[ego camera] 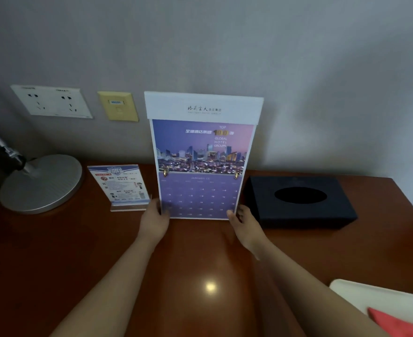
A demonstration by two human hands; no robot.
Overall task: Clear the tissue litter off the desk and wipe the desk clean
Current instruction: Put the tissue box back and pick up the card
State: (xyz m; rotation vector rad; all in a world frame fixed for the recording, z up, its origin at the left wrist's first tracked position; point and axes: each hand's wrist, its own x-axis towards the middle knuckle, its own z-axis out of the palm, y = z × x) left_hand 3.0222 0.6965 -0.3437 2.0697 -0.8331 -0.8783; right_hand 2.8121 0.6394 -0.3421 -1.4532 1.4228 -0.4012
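While both hands reach forward over the desk (54, 251), the left hand (155, 221) pinches the lower left corner of a tall wall calendar (201, 166) and the right hand (243, 224) pinches its lower right corner, thumbs lying on the purple date grid. The calendar stands upright on the desk surface, leaning back against the grey wall, between an acrylic sign holder (120, 188) on the left and a black tissue box (300, 200) on the right. The sign holder stands just beside the left hand; the tissue box lies just beside the right hand, its oval opening facing up. Farther left, a round silver lamp base (42, 186) rests on the desk. On the wall above sit a white socket plate (52, 100) and a yellow wall plate (119, 105). At the lower right corner, a white cloth (380, 300) and a red cloth (395, 324) overlap the desk edge. No tissue litter can be made out on the visible desk surface.
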